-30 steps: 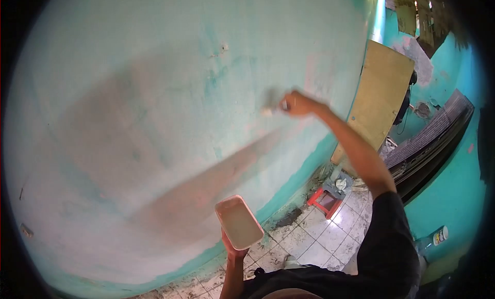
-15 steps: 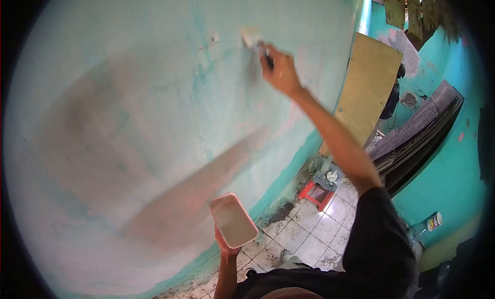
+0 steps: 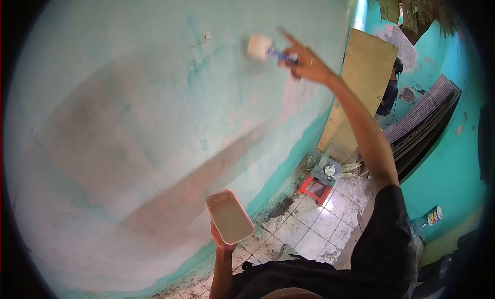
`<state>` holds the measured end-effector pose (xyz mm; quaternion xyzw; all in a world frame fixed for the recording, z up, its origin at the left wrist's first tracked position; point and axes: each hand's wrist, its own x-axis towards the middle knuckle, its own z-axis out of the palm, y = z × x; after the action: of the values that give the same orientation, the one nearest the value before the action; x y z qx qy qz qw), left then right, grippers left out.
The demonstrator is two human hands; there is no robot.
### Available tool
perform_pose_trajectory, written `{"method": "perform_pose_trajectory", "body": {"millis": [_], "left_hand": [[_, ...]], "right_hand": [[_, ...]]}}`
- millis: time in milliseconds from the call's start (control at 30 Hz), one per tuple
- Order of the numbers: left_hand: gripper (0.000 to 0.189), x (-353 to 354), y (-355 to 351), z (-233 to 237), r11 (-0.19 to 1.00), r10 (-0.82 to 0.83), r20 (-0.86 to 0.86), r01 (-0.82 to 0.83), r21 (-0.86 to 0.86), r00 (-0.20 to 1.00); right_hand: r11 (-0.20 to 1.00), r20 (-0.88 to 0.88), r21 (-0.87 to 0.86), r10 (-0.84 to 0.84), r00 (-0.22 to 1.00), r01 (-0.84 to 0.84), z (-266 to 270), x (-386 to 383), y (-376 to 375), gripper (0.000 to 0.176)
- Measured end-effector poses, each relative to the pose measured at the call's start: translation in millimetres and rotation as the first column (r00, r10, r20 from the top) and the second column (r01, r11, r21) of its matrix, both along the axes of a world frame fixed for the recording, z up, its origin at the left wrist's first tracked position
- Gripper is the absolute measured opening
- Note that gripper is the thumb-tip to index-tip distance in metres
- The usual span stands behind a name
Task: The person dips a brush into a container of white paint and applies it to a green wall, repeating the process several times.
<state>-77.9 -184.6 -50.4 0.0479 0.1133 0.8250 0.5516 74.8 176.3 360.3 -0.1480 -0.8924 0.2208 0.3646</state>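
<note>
My right hand (image 3: 308, 65) is raised in front of the wall (image 3: 170, 160), closed on a paintbrush (image 3: 259, 46) by its blue handle, with one finger stretched out. The broad, pale bristles point left and cast a small shadow on the wall just beside them. Lower down, my left hand (image 3: 221, 241) supports a rectangular tub (image 3: 223, 196) from beneath and the side. Greyish paint (image 3: 233, 222) covers much of its inside. The wall shows whitish paint over turquoise and pinkish patches, with a small hole near the brush.
A red and grey stool (image 3: 315, 189) stands on the dirty tiled floor (image 3: 309, 224). A yellowish board (image 3: 361, 87) leans beyond it, with a person (image 3: 390, 93) partly hidden behind. Stacked corrugated sheets (image 3: 425, 126) lean at the right, above a labelled cup (image 3: 434, 215).
My right hand has moved right, and the brush has swung so its broad side faces me. One finger has stretched out. The tub has shifted slightly up and left in view.
</note>
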Motion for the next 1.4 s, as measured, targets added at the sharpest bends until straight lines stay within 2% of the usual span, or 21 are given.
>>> {"method": "perform_pose_trajectory", "body": {"millis": [33, 67, 200, 267, 333, 367, 467, 600, 633, 667, 733, 767, 800, 900, 967, 1000, 1033, 1133, 1267, 1367, 1400], "left_hand": [[0.047, 1.6, -1.9, -1.2, 1.0, -0.017, 0.021, 0.016, 0.014, 1.0], [0.047, 1.8, -2.0, -1.9, 1.0, -0.014, 0.023, 0.014, 0.017, 1.0], [0.045, 8.3, -4.0, 14.1, 0.999, -0.032, 0.032, 0.031, 0.029, 0.999], [0.041, 10.2, -2.6, 20.4, 0.999, -0.012, 0.006, 0.012, 0.03, 1.0], [0.041, 10.6, -3.4, 19.8, 0.999, -0.04, 0.039, 0.041, -0.035, 0.998], [0.041, 10.0, -7.4, 14.9, 0.998, -0.031, 0.029, 0.032, -0.044, 0.999], [0.042, 2.6, -11.9, 4.7, 0.999, -0.003, 0.016, 0.003, -0.033, 1.0], [0.043, 13.2, -19.8, 18.8, 0.995, -0.049, 0.012, 0.05, -0.086, 0.999], [0.043, 16.2, -20.2, 22.3, 0.996, -0.064, 0.027, 0.066, -0.066, 0.998], [0.043, 19.3, -20.6, 24.4, 0.995, -0.069, 0.028, 0.071, -0.072, 0.997], [0.044, 28.3, -19.9, 28.1, 0.992, -0.123, -0.003, 0.123, 0.017, 0.992], [0.044, 32.7, -21.3, 28.5, 0.992, -0.123, -0.003, 0.123, 0.012, 0.992], [0.044, 36.0, -19.9, 30.0, 0.993, -0.117, 0.038, 0.118, -0.025, 0.992], [0.044, 43.3, -15.2, 42.0, 0.992, -0.069, 0.075, 0.076, -0.1, 0.995], [0.044, 48.9, -11.9, 40.7, 0.987, -0.038, 0.078, 0.05, -0.15, 0.996], [0.044, 48.2, -8.4, 32.0, 0.997, -0.036, 0.053, 0.039, -0.063, 0.998], [0.045, 48.1, -4.6, 23.4, 0.999, -0.028, 0.025, 0.027, 0.026, 0.999], [0.047, 50.3, 6.0, 6.1, 0.998, -0.026, 0.131, 0.019, 0.057, 0.991], [0.049, 53.3, 16.0, -8.1, 0.998, 0.034, 0.118, -0.039, 0.04, 0.992], [0.05, 62.0, 25.5, -8.9, 0.995, 0.073, 0.087, -0.078, 0.057, 0.994], [0.047, 69.6, 30.1, 10.4, 0.996, 0.063, 0.056, -0.067, 0.065, 0.996]], "right_hand": [[0.999, -0.132, 0.044, 0.011, 0.991, -0.005, 23.4, 2.3, -8.4, 0.04], [0.896, -0.183, 0.435, -0.006, 0.983, 0.087, 47.4, -5.0, 13.0, 0.038], [0.731, -0.376, 0.543, -0.229, 0.898, 0.414, 127.8, -29.3, 5.1, 0.027], [0.737, -0.371, 0.558, -0.19, 0.909, 0.382, 130.6, -50.6, 17.8, 0.026], [0.803, -0.256, 0.516, -0.187, 0.948, 0.298, 93.0, -79.4, 27.5, 0.023], [0.721, -0.415, 0.574, -0.151, 0.897, 0.388, 52.8, -97.6, 32.6, 0.02], [0.829, -0.523, 0.431, -0.093, 0.847, 0.357, -56.6, -115.0, 11.8, 0.033], [0.893, -0.263, 0.38, -0.147, 0.954, 0.242, -164.9, -85.4, -12.3, 0.036], [0.926, -0.004, 0.3, -0.24, 0.971, 0.23, -177.7, -71.5, -19.8, 0.035], [0.926, -0.001, 0.295, -0.245, 0.969, 0.235, -185.2, -61.5, -14.7, 0.035], [0.954, 0.428, 0.299, -0.139, 0.893, 0.005, -194.6, -46.5, 2.0, 0.03], [0.968, 0.555, 0.251, -0.134, 0.821, -0.012, -158.6, -50.9, 2.0, 0.025], [0.929, 0.398, 0.369, -0.187, 0.898, 0.03, -139.2, -62.9, 27.4, 0.025], [0.743, 0.081, 0.669, -0.072, 0.994, -0.001, 35.2, -72.6, 41.2, 0.014], [0.662, -0.169, 0.707, -0.186, 0.968, 0.25, 117.0, -67.2, 21.6, 0.02], [0.722, -0.257, 0.639, -0.124, 0.958, 0.265, 141.6, -80.1, 46.8, 0.021], [0.702, -0.316, 0.591, -0.252, 0.915, 0.398, 151.8, -64.7, 3.1, 0.026], [0.711, -0.366, 0.631, -0.08, 0.927, 0.31, 97.3, -92.1, 56.2, 0.024], [0.815, -0.444, 0.459, -0.134, 0.886, 0.354, -119.5, -111.2, 27.0, 0.038], [0.906, -0.195, 0.354, -0.17, 0.966, 0.231, -248.3, -79.1, 4.8, 0.042], [0.948, 0.087, 0.258, -0.216, 0.972, 0.188, -264.8, -64.6, -2.8, 0.04]]}}
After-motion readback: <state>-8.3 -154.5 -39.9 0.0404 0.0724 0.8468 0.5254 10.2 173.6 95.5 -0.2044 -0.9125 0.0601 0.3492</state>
